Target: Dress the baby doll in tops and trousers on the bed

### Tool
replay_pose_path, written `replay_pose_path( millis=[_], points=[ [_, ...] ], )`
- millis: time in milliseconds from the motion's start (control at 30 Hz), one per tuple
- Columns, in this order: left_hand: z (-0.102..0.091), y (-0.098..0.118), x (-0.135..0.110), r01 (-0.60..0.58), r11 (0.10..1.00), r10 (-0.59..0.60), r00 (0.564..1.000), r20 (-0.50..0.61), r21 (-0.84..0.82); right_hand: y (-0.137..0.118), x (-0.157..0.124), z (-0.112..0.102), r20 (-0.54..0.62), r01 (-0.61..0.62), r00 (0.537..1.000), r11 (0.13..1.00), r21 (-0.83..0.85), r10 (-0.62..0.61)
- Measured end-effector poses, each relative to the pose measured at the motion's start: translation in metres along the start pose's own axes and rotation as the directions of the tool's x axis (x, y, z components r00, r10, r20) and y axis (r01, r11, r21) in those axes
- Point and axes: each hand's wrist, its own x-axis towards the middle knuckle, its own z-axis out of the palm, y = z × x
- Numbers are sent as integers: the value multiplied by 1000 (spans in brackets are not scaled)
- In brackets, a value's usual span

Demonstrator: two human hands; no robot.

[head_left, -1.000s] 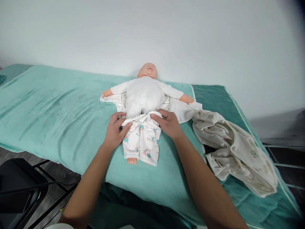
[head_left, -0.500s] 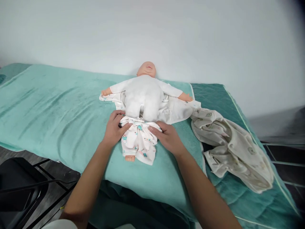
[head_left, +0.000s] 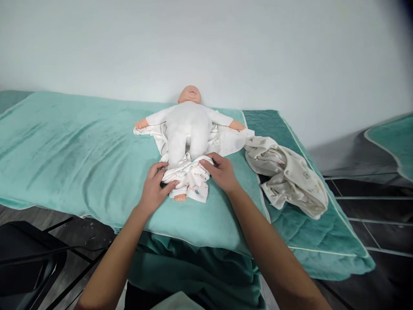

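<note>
A baby doll (head_left: 189, 125) with a white cloth body lies on its back on a teal blanket (head_left: 74, 150), arms spread, head toward the wall. Printed white trousers (head_left: 190, 178) are bunched low on its legs, and one foot (head_left: 180, 197) pokes out at the bottom. My left hand (head_left: 155, 187) grips the left side of the bunched trousers, fingers closed on the cloth. My right hand (head_left: 219, 172) holds the right side of the waistband in the same way. An opened white garment (head_left: 226, 144) lies spread under the doll.
A crumpled cream cloth (head_left: 287, 176) lies on the darker teal quilt (head_left: 290, 228) to the right of the doll. A black chair (head_left: 29, 262) stands at lower left beside the table. A white wall rises behind.
Both hands have drawn the trousers down from the doll's waist toward its feet, bunching the cloth. The doll's white legs now show, and my view has shifted back and to the right.
</note>
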Motion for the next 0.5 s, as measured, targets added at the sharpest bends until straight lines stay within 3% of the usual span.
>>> replay_pose_path(
  millis=[167, 300, 500],
  points=[
    [0, -3, 3, 40, 999, -40, 999, 13, -19, -11, -39, 5, 24, -37, 999, 999, -33, 38],
    [-2, -6, 5, 30, 996, -27, 999, 34, -87, -23, -68, 5, 154, -2, 988, 997, -78, 15],
    [-15, -5, 6, 19, 992, -2, 991, 133, -127, -43, -78, 9, 217, 130, 975, 897, -423, -38]
  ],
)
